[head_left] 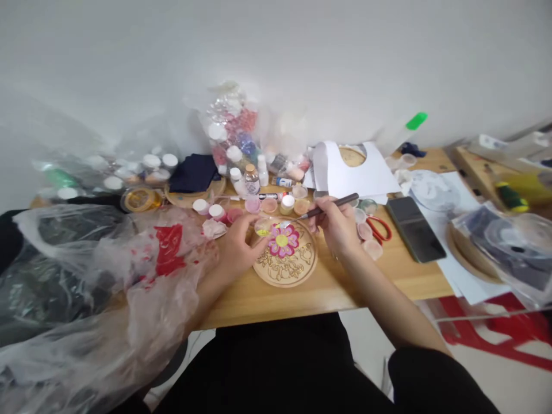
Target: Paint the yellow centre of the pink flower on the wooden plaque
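A round wooden disc (286, 265) with carved outlines lies on the wooden table (328, 290). A pink flower with a yellow centre (283, 240) is filled in on its upper part. My left hand (238, 244) rests at the disc's left edge, its fingers closed round a small clear cup of yellow stuff (263, 227). My right hand (338, 225) is closed on a thin dark-handled tool (328, 207) whose metal tip points left toward that cup.
Small pots of coloured powder (269, 204) stand behind the disc. Red-handled scissors (380, 229) and a dark phone (414, 227) lie to the right, with white paper (357, 169). Crumpled plastic bags (107, 276) cover the left. More wooden discs (468, 250) are at the right.
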A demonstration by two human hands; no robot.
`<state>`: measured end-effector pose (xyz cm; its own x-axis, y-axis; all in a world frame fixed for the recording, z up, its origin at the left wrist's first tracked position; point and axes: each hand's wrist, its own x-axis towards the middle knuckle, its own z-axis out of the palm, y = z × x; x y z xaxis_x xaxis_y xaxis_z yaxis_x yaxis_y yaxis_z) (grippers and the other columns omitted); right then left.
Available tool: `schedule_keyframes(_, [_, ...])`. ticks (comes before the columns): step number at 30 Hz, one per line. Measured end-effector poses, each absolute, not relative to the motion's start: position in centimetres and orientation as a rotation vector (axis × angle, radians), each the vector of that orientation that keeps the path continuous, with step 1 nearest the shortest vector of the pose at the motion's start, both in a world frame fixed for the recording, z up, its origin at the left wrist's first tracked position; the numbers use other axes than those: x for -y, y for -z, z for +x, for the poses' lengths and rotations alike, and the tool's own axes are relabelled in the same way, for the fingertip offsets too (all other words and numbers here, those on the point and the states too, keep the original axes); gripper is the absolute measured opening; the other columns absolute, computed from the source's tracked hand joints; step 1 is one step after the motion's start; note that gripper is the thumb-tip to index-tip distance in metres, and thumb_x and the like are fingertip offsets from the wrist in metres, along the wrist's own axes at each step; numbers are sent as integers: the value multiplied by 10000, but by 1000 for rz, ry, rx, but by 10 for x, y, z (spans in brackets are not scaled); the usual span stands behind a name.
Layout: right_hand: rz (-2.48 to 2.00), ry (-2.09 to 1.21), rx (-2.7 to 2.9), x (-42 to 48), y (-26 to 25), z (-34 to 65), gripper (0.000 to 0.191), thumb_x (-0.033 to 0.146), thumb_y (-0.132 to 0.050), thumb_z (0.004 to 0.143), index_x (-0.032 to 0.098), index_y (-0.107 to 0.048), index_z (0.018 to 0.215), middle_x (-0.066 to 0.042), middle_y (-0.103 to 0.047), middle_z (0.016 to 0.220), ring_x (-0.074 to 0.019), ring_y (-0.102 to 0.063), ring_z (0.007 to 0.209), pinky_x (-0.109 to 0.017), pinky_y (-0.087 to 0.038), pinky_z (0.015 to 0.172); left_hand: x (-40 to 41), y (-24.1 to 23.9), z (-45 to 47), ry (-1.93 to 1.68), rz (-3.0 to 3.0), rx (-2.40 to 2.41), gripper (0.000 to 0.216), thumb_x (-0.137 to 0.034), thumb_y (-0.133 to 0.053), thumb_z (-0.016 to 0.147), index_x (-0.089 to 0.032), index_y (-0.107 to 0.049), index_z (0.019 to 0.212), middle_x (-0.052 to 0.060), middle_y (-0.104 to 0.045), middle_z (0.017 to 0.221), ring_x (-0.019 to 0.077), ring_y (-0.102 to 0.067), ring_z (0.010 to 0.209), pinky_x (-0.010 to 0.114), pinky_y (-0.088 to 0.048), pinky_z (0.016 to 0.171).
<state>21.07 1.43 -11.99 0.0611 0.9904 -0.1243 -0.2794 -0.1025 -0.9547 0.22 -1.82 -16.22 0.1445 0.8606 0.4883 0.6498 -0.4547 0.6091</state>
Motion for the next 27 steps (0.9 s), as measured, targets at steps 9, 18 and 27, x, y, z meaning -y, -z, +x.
schedule_keyframes(9, [-1034, -1125, 1330, -2, 135, 223, 85, 299, -671, 762, 227, -718, 757, -6, -717, 711, -137, -634, 591, -270, -514, 559, 15, 162, 18, -1295, 2153, -1447, 327, -220, -684, 819, -198, -527, 1105, 43, -672, 1016, 169, -666, 917, 300, -559, 806])
schedule_keyframes(18, [-955, -979, 1690, -3, 134, 231, 147, 195, -615, 802, 248, -747, 838, -18, -730, 783, -174, -672, 722, -317, -528, 675, 20, 163, 13, -1361, 2136, -1475, 336, -248, -696, 825, -191, -519, 1105, 45, -656, 1000, 166, -657, 919, 296, -553, 805])
schedule_keyframes(27, [-926, -1067, 1541, -3, 145, 238, 221, 124, -607, 780, 270, -761, 840, 7, -731, 791, -152, -650, 731, -284, -510, 657, 18, 172, 8, -1394, 2180, -1460, 393, -237, -724, 797, -187, -517, 1127, 63, -667, 1036, 185, -658, 967, 325, -548, 844])
